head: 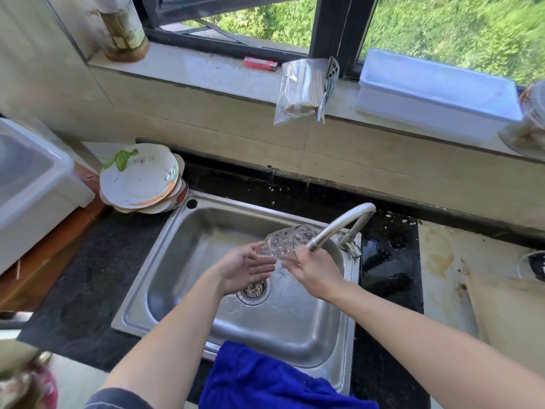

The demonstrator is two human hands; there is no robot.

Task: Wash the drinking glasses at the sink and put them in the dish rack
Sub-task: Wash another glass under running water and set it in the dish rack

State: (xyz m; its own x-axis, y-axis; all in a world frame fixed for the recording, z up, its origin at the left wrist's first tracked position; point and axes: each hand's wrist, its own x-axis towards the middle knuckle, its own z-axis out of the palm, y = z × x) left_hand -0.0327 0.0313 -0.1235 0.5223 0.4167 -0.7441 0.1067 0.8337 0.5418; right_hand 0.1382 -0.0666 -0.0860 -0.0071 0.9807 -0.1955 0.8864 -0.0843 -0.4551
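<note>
**Here, a glass held under the tap, mid-sink**

The glass (287, 242) lies tilted on its side over the sink (250, 206), just beside the spout of the tap (339, 225) and clear of the basin floor. The right hand (315, 270) holds its near end with curled fingers. The left hand (244, 270) is palm up with straight, spread fingers, its thumb at the glass's left edge. Water splashes below the hands, right of the drain (253, 290).

The basin has open room left and near. A blue cloth (265, 379) drapes over the near rim. Dirty plates (141, 178) are stacked on the far-left corner, their edge overhanging the sink rim. A white tub (26, 187) sits further left.

The counter (88, 276) is dark and speckled, wet beside the tap's base, and a pale stained board (442, 276) lies to the right. On the stone sill (206, 72) below the window stand a bottle (124, 28), a red lighter (260, 63), a clear bag of sticks (300, 90) hanging over the edge, and a white box (436, 93).

The bottle's label is too blurred to read.
</note>
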